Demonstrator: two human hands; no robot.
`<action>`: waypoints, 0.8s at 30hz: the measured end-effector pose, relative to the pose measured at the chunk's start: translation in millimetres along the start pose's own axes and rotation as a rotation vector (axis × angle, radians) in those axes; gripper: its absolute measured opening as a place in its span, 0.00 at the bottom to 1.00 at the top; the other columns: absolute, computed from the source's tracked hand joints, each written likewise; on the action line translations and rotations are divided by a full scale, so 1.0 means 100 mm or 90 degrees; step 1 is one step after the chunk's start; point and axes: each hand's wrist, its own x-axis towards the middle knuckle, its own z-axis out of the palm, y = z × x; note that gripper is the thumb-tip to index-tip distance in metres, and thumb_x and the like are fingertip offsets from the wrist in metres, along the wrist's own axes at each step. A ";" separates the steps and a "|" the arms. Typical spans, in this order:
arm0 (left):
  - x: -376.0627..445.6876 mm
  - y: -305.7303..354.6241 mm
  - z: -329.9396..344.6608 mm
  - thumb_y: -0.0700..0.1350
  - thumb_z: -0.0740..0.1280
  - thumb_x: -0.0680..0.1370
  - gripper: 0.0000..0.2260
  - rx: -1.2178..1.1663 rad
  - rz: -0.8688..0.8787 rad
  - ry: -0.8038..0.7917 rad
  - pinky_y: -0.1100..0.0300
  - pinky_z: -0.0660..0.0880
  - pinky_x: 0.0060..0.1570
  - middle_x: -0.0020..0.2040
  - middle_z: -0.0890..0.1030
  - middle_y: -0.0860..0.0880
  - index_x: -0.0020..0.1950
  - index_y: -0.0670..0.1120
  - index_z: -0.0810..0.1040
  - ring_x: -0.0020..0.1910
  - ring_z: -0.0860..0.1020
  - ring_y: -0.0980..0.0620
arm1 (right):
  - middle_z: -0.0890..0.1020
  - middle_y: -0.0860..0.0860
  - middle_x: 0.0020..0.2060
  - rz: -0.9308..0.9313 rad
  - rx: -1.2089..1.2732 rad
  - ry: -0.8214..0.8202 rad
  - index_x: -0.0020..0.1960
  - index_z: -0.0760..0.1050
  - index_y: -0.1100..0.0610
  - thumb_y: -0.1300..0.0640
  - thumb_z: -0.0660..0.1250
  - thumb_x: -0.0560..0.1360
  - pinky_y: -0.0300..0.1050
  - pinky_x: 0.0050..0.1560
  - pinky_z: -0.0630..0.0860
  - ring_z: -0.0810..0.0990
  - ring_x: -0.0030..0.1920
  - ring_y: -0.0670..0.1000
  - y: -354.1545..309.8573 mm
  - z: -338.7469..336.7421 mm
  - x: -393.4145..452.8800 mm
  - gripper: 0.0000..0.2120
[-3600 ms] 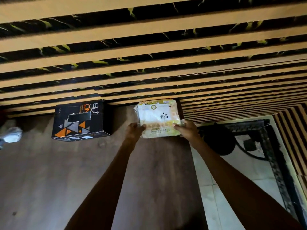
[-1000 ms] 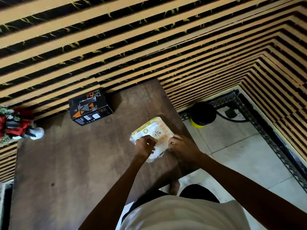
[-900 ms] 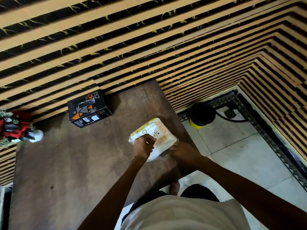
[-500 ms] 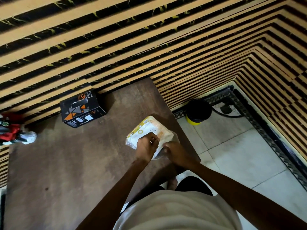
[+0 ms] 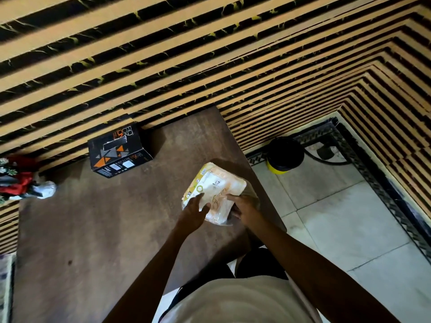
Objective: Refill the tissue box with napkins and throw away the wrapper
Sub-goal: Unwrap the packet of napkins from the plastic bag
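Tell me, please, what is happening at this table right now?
A person stands at the table with a napkin pack in both hands. The left hand steadies its near side while the right hand works at the wrapper end. The pack looks unopened. The tissue box waits by the wall, and a bin stands on the floor.

The black tissue box carries large orange and white lettering on its top and again along its front edge, seen upside down and too blurred to make out for certain. The napkin pack shows a green ring mark and a dark handwritten scrawl that cannot be read either; its fine print is illegible.
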 end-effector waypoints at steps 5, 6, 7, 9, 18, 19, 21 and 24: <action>0.03 -0.12 -0.06 0.49 0.64 0.79 0.22 -0.050 0.007 -0.018 0.48 0.72 0.63 0.68 0.74 0.44 0.72 0.46 0.68 0.64 0.75 0.42 | 0.82 0.54 0.51 -0.059 -0.014 -0.086 0.49 0.78 0.54 0.60 0.71 0.72 0.49 0.49 0.79 0.81 0.47 0.52 -0.07 0.21 0.00 0.07; 0.05 -0.15 -0.09 0.49 0.64 0.79 0.21 -0.076 -0.004 -0.018 0.49 0.74 0.62 0.67 0.75 0.44 0.71 0.46 0.68 0.63 0.76 0.43 | 0.82 0.54 0.54 -0.059 0.000 -0.100 0.52 0.78 0.54 0.58 0.72 0.71 0.53 0.54 0.78 0.81 0.51 0.54 -0.08 0.22 0.00 0.10; 0.08 -0.18 -0.12 0.48 0.64 0.79 0.20 -0.096 -0.012 -0.017 0.51 0.74 0.60 0.65 0.76 0.45 0.70 0.46 0.69 0.61 0.77 0.44 | 0.81 0.54 0.55 -0.047 0.008 -0.105 0.55 0.77 0.55 0.56 0.72 0.71 0.56 0.59 0.77 0.80 0.54 0.56 -0.09 0.23 -0.01 0.13; 0.12 -0.22 -0.16 0.46 0.63 0.80 0.18 -0.130 -0.013 -0.022 0.57 0.74 0.54 0.62 0.78 0.46 0.69 0.46 0.69 0.58 0.78 0.47 | 0.80 0.55 0.56 -0.033 0.038 -0.095 0.60 0.73 0.56 0.57 0.67 0.75 0.58 0.63 0.73 0.77 0.58 0.58 -0.07 0.22 -0.02 0.14; 0.37 -0.44 -0.45 0.42 0.71 0.74 0.14 -0.359 -0.129 -0.027 0.52 0.80 0.49 0.54 0.82 0.38 0.58 0.46 0.75 0.48 0.82 0.43 | 0.84 0.55 0.56 -0.001 0.169 -0.199 0.66 0.72 0.56 0.54 0.65 0.76 0.54 0.51 0.81 0.80 0.60 0.57 -0.06 0.33 0.00 0.19; 0.39 -0.45 -0.47 0.42 0.71 0.73 0.13 -0.396 -0.144 -0.043 0.55 0.81 0.44 0.54 0.82 0.38 0.56 0.47 0.75 0.46 0.82 0.45 | 0.82 0.55 0.60 -0.004 0.179 -0.202 0.68 0.71 0.56 0.52 0.69 0.73 0.55 0.55 0.79 0.79 0.62 0.57 -0.06 0.34 -0.01 0.24; 0.38 -0.43 -0.51 0.41 0.70 0.75 0.12 -0.418 -0.166 -0.090 0.65 0.77 0.33 0.50 0.82 0.43 0.56 0.48 0.74 0.44 0.82 0.49 | 0.76 0.57 0.65 -0.010 0.110 -0.160 0.71 0.68 0.57 0.51 0.71 0.72 0.59 0.67 0.70 0.74 0.66 0.59 -0.01 0.35 0.06 0.29; 0.41 -0.52 -0.50 0.41 0.68 0.76 0.10 -0.399 -0.151 -0.095 0.66 0.74 0.30 0.47 0.82 0.44 0.57 0.45 0.74 0.42 0.81 0.50 | 0.73 0.58 0.68 -0.048 0.013 -0.119 0.73 0.65 0.57 0.51 0.63 0.78 0.62 0.72 0.63 0.71 0.69 0.60 0.26 0.18 0.53 0.25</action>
